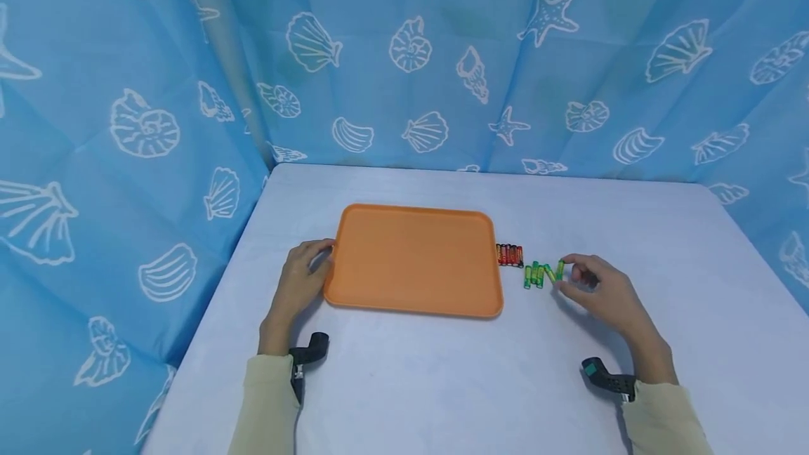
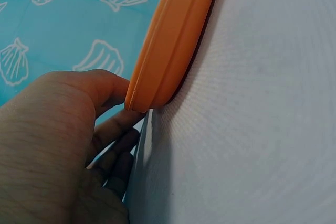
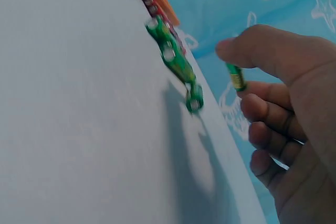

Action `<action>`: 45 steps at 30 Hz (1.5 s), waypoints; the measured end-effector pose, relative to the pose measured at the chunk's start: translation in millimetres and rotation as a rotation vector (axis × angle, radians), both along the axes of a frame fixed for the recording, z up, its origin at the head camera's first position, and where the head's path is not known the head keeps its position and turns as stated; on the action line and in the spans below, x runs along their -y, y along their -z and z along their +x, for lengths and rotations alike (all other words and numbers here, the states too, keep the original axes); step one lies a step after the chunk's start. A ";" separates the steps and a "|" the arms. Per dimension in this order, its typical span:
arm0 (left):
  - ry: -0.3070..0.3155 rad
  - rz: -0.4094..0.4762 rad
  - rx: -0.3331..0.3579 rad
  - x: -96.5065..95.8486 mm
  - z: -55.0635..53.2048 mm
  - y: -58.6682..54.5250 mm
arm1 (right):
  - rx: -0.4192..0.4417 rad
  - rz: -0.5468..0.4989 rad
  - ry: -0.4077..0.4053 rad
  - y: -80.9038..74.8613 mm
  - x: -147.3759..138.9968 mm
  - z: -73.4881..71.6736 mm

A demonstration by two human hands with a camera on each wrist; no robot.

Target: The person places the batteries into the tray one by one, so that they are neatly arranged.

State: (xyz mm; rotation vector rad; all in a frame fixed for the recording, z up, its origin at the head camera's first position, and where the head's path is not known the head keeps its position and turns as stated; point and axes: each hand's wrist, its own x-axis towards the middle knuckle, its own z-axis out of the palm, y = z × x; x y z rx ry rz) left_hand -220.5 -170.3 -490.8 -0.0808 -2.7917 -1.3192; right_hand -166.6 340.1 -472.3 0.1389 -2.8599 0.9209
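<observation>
An orange tray (image 1: 411, 258) lies on the white table. At its left rim, my left hand (image 1: 300, 279) has its thumb and forefinger spread, with fingertips right at the edge; the left wrist view shows the tray's corner (image 2: 149, 95) over the fingers. My right hand (image 1: 597, 290) pinches a green battery (image 3: 237, 80) between thumb and forefinger, the other fingers loosely bent. Several more green batteries (image 1: 538, 274) stand side by side just left of it. Behind them is a close row of red batteries (image 1: 510, 255) at the tray's right edge.
A blue curtain (image 1: 411, 83) with white shell patterns hangs behind and to the left of the white table (image 1: 442, 371). Dark wrist-worn camera mounts show on the left wrist (image 1: 310, 350) and right wrist (image 1: 607, 376).
</observation>
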 end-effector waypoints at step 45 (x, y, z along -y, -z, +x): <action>-0.014 -0.001 -0.011 2.0 -3.1 3.7 | -0.137 -0.094 -0.282 -22.2 158.1 -35.8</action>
